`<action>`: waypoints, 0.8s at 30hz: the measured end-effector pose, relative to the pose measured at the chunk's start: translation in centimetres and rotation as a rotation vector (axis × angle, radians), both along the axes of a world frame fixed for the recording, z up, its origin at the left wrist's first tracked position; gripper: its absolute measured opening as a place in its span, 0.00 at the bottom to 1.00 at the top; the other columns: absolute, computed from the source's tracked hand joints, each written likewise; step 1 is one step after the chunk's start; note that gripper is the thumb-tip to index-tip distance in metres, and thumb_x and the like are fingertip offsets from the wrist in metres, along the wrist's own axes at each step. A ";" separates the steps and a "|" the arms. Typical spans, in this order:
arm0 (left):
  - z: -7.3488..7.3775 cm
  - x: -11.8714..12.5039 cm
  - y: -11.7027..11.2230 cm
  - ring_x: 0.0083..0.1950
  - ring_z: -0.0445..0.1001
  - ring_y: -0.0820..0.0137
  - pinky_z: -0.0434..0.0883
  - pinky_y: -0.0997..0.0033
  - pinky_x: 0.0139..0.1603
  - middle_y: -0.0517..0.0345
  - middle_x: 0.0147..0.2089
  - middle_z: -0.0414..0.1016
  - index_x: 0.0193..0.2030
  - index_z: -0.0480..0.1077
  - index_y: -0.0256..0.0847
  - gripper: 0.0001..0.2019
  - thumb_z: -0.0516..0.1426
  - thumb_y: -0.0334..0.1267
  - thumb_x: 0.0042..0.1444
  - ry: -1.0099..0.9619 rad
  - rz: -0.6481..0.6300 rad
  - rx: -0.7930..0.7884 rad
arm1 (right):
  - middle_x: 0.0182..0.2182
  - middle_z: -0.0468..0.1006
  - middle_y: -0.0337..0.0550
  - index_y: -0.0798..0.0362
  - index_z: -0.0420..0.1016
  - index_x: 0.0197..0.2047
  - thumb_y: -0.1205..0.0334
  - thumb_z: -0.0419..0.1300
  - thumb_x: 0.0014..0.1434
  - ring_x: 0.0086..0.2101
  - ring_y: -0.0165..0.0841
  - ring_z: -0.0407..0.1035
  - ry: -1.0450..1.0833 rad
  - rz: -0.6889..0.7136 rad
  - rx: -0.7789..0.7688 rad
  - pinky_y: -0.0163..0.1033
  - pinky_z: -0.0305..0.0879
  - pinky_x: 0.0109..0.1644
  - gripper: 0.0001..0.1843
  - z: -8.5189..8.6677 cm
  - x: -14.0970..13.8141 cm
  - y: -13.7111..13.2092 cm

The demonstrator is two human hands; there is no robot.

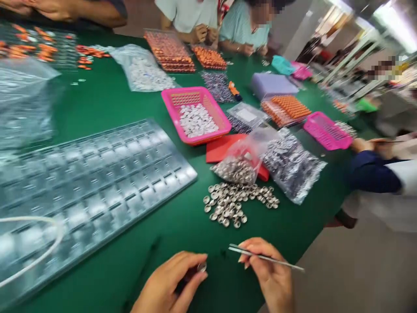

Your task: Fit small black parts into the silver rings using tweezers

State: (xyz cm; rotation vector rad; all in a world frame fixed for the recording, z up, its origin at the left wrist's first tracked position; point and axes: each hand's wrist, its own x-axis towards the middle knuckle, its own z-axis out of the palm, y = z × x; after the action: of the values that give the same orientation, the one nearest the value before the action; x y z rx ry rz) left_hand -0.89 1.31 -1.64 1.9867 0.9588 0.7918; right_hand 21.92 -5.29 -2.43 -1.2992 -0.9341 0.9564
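At the bottom middle, my left hand (176, 278) pinches a small silvery metal cup (202, 266) between thumb and fingertips. My right hand (269, 271), a little to its right, is closed around slim metal tweezers (280, 261) whose one end points left toward the cup. A gap separates the tweezers from the cup. Just beyond both hands lies a loose pile of similar small metal cups (226, 202). Behind that pile, a clear plastic bag (239, 163) holds more of them.
A clear plastic tray (97, 182) with rows of pockets covers the left of the green table (107, 100). A pink basket (172, 115) holds white pieces. Beside a silvery bag (293, 165) stands another pink basket (327, 130). Co-workers (192, 21) sit across; a navy sleeve (374, 171) is at right.
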 end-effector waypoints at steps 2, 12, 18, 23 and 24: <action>0.5 -0.1 -0.1 0.33 0.78 0.75 0.75 0.82 0.36 0.61 0.36 0.79 0.50 0.72 0.44 0.07 0.56 0.37 0.68 -0.006 -0.014 -0.067 | 0.41 0.81 0.48 0.49 0.80 0.43 0.64 0.63 0.63 0.32 0.33 0.78 -0.009 -0.013 -0.019 0.37 0.76 0.33 0.06 -0.1 0.3 -0.1; 1.0 0.4 0.0 0.33 0.76 0.73 0.73 0.76 0.35 0.59 0.36 0.79 0.49 0.73 0.41 0.08 0.57 0.33 0.65 0.049 0.008 -0.157 | 0.39 0.82 0.45 0.49 0.79 0.42 0.59 0.63 0.63 0.31 0.30 0.76 -0.249 0.003 -0.212 0.33 0.75 0.34 0.06 1.7 0.7 0.0; 1.0 0.2 0.0 0.34 0.76 0.72 0.73 0.75 0.36 0.58 0.36 0.78 0.48 0.74 0.40 0.08 0.56 0.33 0.65 0.054 0.004 -0.201 | 0.37 0.82 0.43 0.48 0.79 0.42 0.59 0.62 0.63 0.30 0.29 0.74 -0.313 0.028 -0.221 0.33 0.74 0.34 0.05 0.7 0.7 -0.3; 0.9 0.2 0.0 0.34 0.76 0.71 0.73 0.74 0.36 0.57 0.37 0.79 0.48 0.74 0.41 0.08 0.56 0.33 0.65 0.049 0.002 -0.213 | 0.40 0.82 0.44 0.49 0.79 0.42 0.59 0.63 0.63 0.30 0.30 0.73 -0.353 0.042 -0.273 0.34 0.73 0.34 0.06 0.3 0.9 -0.5; 0.9 0.2 0.0 0.34 0.76 0.71 0.73 0.74 0.36 0.57 0.37 0.79 0.48 0.74 0.41 0.08 0.56 0.33 0.65 0.045 0.002 -0.210 | 0.39 0.82 0.44 0.49 0.79 0.42 0.59 0.63 0.63 0.30 0.30 0.74 -0.368 0.044 -0.281 0.34 0.73 0.34 0.06 0.3 0.9 -0.5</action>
State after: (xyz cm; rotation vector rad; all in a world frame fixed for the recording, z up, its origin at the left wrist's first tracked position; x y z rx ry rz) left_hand -0.70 1.32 -0.70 1.8279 1.0271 0.6226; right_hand 22.81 -5.82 -2.11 -1.7390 -1.1407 0.9221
